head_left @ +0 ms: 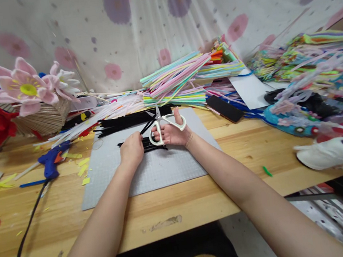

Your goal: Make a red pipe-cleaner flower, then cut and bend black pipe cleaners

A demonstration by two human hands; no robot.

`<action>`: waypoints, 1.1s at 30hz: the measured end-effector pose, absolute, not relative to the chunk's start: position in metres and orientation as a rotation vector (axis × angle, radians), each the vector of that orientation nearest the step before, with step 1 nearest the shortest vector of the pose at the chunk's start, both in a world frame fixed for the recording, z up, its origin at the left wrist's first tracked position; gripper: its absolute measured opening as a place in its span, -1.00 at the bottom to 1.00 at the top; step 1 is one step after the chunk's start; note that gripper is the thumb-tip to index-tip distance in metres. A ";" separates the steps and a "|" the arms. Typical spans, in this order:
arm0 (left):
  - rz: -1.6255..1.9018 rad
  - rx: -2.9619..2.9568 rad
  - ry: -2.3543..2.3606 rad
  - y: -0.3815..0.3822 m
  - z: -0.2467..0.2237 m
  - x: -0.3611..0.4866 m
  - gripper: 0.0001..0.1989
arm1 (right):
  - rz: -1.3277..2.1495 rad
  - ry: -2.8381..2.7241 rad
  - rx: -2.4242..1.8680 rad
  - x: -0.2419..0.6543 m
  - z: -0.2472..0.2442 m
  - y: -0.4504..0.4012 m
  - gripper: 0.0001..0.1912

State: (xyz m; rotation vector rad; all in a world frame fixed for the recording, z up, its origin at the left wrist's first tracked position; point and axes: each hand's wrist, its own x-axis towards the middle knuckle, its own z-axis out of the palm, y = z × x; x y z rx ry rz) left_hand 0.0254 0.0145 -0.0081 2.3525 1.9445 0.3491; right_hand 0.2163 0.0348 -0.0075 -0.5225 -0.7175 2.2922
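My right hand (174, 133) lies palm up over the grey cutting mat (164, 171), its fingers through the white handles of a pair of scissors (157, 115). The scissor blades are spread and point away from me. My left hand (132, 148) is closed on black pipe cleaners (146, 126), which stick out toward the blades. Whether the blades touch them I cannot tell. Beneath and between the hands lie short black pipe cleaners (155, 147). A bundle of long black pipe cleaners (120, 122) rests along the mat's far edge.
A blue glue gun (51, 160) with a cord lies left of the mat, near yellow scraps (84, 169). Pastel pipe cleaners (180, 74) are piled behind. A black phone (225, 108) and a white spool (331, 153) are to the right. Pink fuzzy flowers (27, 86) stand back left.
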 end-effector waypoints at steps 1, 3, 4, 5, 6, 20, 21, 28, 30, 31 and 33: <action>0.349 2.354 1.933 0.015 -0.008 0.026 -0.72 | 2.276 -0.714 -0.519 0.216 -0.007 0.035 -0.21; 0.341 2.353 1.910 0.015 -0.008 0.027 -0.72 | 2.246 -0.699 -0.515 0.215 -0.006 0.034 -0.22; 0.334 2.352 1.904 0.016 -0.007 0.028 -0.72 | 2.235 -0.689 -0.514 0.214 -0.005 0.033 -0.22; 0.323 2.353 1.901 0.016 -0.007 0.028 -0.72 | 2.227 -0.679 -0.509 0.213 -0.004 0.033 -0.23; 0.315 2.355 1.902 0.016 -0.007 0.028 -0.71 | 2.222 -0.671 -0.500 0.213 -0.004 0.032 -0.23; 0.284 2.335 1.938 0.016 -0.009 0.025 -0.70 | 2.297 -0.794 -0.539 0.217 -0.010 0.036 -0.25; 0.306 2.321 1.944 0.016 -0.008 0.023 -0.70 | 2.294 -0.867 -0.598 0.220 -0.010 0.037 -0.24; 0.487 2.312 1.980 0.017 -0.003 0.016 -0.70 | 2.076 -1.474 -1.035 0.251 0.007 0.034 -0.28; 0.504 2.335 1.955 0.017 -0.004 0.016 -0.71 | 1.952 -1.616 -1.135 0.258 0.012 0.033 -0.35; 0.516 2.341 1.945 0.017 -0.004 0.016 -0.71 | 1.903 -1.667 -1.180 0.261 0.015 0.032 -0.38; 0.542 2.335 1.952 0.017 -0.004 0.014 -0.71 | 1.873 -1.680 -1.236 0.266 0.018 0.031 -0.39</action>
